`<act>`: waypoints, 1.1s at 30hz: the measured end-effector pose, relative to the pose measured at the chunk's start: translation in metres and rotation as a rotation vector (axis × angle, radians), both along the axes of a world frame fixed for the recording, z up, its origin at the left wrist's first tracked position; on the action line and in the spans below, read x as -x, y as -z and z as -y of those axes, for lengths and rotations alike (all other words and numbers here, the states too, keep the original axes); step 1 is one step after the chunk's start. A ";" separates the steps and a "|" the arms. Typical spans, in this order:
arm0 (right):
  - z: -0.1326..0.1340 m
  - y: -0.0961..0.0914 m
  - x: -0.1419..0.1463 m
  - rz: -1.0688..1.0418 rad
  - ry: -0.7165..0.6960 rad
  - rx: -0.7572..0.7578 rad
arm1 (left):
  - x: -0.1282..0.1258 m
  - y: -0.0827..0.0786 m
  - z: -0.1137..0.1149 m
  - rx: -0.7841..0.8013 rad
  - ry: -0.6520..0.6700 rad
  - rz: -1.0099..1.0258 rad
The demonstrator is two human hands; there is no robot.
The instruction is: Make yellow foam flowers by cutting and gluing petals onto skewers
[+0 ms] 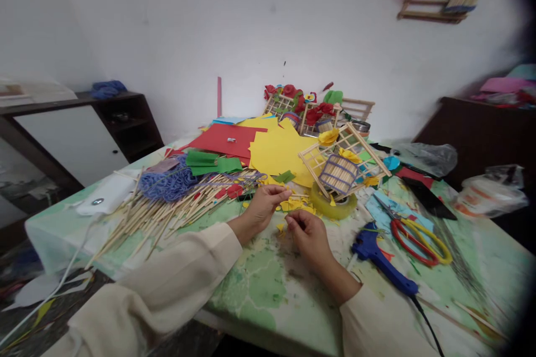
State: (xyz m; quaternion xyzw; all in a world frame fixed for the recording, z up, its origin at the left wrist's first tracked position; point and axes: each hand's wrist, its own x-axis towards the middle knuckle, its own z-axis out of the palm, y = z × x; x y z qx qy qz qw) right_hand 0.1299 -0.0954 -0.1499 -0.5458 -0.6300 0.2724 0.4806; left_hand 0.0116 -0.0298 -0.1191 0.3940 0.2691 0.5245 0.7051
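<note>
My left hand (pixel 263 207) is closed in a pinch over the middle of the table, thumb and forefinger pressed together. Whatever it may hold is too small to make out. Just to its right, my right hand (pixel 310 235) also pinches, its fingertips near the left ones; anything in them is hidden. A small yellow paper scrap (pixel 280 227) shows below the fingertips. More yellow scraps (pixel 299 206) lie behind the hands. A roll of clear yellowish tape (pixel 337 209) lies beyond my right hand, with a small stick frame (pixel 339 173) bearing yellow paper flowers tilted on it.
Left lie thin wooden sticks (pixel 142 223), purple yarn (pixel 167 179) and green crepe paper (pixel 213 163). Yellow sheets (pixel 278 150) and a red sheet (pixel 230 138) spread behind. On the right are a blue glue gun (pixel 385 262) with its cord, scissors (pixel 422 242) and thin wires (pixel 460 268).
</note>
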 end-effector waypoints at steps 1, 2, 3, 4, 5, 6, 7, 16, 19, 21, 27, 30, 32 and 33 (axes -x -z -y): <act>0.000 0.000 0.000 0.005 -0.002 0.002 | 0.000 0.000 0.000 0.000 -0.007 0.002; -0.001 0.001 0.000 0.008 -0.004 0.004 | -0.001 0.000 0.000 0.000 -0.010 0.002; -0.001 0.001 0.000 0.009 -0.005 0.005 | -0.001 0.000 0.001 0.001 -0.007 0.002; -0.001 0.001 0.000 0.008 -0.006 0.006 | -0.002 0.001 0.001 0.004 0.000 0.003; -0.001 0.001 0.001 0.002 -0.008 0.006 | -0.002 0.001 0.002 0.009 0.012 0.004; -0.001 0.001 0.001 -0.005 -0.012 0.007 | -0.003 0.002 0.002 0.018 0.025 0.007; -0.001 0.000 0.001 -0.014 -0.015 0.008 | -0.004 0.002 0.003 0.027 0.039 0.008; 0.000 -0.004 0.001 -0.072 -0.040 -0.004 | -0.001 0.001 0.003 -0.047 0.092 0.018; -0.001 -0.002 0.001 -0.050 -0.046 0.004 | -0.001 0.002 0.000 -0.032 0.055 0.002; -0.002 0.000 0.001 -0.028 -0.043 0.012 | -0.001 0.003 -0.001 -0.022 0.024 -0.007; -0.002 0.003 0.002 -0.078 -0.033 0.066 | 0.000 0.005 -0.006 -0.035 -0.063 0.012; -0.002 0.002 0.003 -0.103 -0.040 0.078 | 0.000 0.004 -0.006 -0.044 -0.066 -0.006; -0.001 0.002 0.004 -0.102 -0.025 0.071 | 0.000 0.004 -0.004 -0.049 -0.044 -0.019; -0.001 0.002 0.003 -0.100 -0.015 0.062 | 0.000 0.004 -0.003 -0.050 -0.030 -0.025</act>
